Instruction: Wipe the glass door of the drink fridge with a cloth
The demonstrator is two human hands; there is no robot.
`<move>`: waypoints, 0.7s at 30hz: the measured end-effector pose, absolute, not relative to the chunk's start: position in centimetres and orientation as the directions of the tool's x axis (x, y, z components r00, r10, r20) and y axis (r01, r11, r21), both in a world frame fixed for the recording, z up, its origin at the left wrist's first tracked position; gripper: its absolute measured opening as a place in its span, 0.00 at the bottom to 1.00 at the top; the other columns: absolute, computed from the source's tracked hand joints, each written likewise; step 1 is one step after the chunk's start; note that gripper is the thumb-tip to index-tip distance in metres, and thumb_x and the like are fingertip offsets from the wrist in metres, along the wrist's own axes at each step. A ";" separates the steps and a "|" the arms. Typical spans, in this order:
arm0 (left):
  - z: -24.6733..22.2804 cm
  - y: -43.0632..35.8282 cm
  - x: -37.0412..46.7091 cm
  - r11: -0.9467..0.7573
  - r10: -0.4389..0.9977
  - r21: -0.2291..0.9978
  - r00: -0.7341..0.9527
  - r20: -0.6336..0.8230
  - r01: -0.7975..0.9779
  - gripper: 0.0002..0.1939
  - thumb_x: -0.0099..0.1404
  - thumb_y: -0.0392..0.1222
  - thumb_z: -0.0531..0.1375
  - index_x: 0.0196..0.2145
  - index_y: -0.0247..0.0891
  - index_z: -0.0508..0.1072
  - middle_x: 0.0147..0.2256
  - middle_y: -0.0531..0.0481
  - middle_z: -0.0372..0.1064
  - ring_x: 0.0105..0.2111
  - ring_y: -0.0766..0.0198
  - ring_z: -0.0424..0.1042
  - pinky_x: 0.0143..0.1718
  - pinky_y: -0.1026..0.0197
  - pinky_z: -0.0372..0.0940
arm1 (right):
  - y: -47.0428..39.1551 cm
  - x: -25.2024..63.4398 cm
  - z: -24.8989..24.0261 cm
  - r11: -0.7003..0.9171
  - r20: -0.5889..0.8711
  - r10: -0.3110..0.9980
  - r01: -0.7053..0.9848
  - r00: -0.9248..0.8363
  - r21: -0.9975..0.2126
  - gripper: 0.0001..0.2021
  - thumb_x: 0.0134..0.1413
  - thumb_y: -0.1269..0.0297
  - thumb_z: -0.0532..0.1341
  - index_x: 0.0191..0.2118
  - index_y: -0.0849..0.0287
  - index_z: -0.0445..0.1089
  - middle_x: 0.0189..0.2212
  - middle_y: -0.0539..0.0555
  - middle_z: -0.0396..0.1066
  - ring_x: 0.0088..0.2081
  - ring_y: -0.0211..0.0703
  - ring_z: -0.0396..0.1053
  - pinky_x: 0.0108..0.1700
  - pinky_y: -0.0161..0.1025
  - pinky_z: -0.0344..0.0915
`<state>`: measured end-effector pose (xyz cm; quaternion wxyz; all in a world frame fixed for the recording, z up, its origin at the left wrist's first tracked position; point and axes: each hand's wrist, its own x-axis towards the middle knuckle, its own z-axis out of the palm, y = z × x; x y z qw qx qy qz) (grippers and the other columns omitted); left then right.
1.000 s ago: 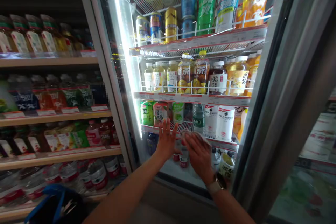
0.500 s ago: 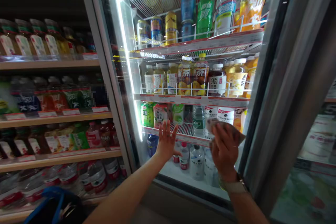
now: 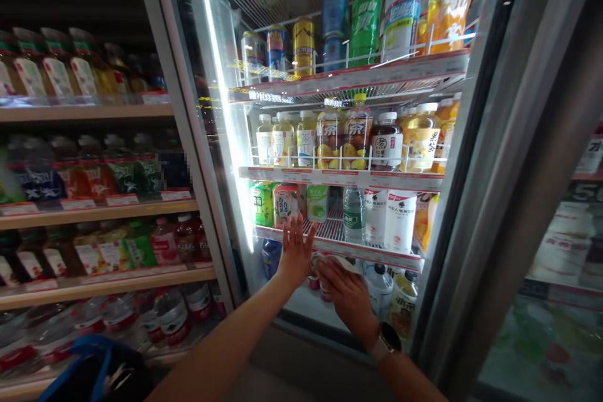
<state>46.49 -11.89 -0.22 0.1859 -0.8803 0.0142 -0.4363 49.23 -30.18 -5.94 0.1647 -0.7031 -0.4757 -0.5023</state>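
My left hand (image 3: 296, 252) is spread flat with its fingers apart, against the glass door (image 3: 292, 311) of a lit drinks cooler, in front of the lower shelf edge. Just to its right, my right hand (image 3: 342, 289) presses a pale cloth (image 3: 346, 264) to the glass, fingers over it and pointing up and left. A dark-faced watch (image 3: 390, 336) is on the right wrist. Behind the glass, near the hands, stand a green carton (image 3: 317, 202), a clear bottle with a green label (image 3: 353, 210) and white containers (image 3: 400, 221).
Open wooden shelves (image 3: 94, 210) with rows of bottles stand on the left. A dark bag with blue trim (image 3: 101, 367) is at the lower left. The cooler's thick metal frame (image 3: 513, 157) rises on the right, with another glass-fronted section beyond it.
My right hand has moved left and slightly down with the cloth, coming close to my left hand. My left hand has stayed nearly in place. The view has shifted slightly.
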 end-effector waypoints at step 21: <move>-0.6 -11.8 46.6 -0.926 -0.162 -0.352 0.704 0.692 0.133 0.74 0.40 0.74 0.67 0.69 0.30 0.35 0.68 0.21 0.28 0.68 0.29 0.33 0.63 0.27 0.40 | -36.0 51.9 1.7 -0.658 0.975 -0.210 0.728 0.070 -0.194 0.28 0.62 0.73 0.54 0.66 0.54 0.57 0.62 0.60 0.62 0.65 0.59 0.55 0.66 0.65 0.45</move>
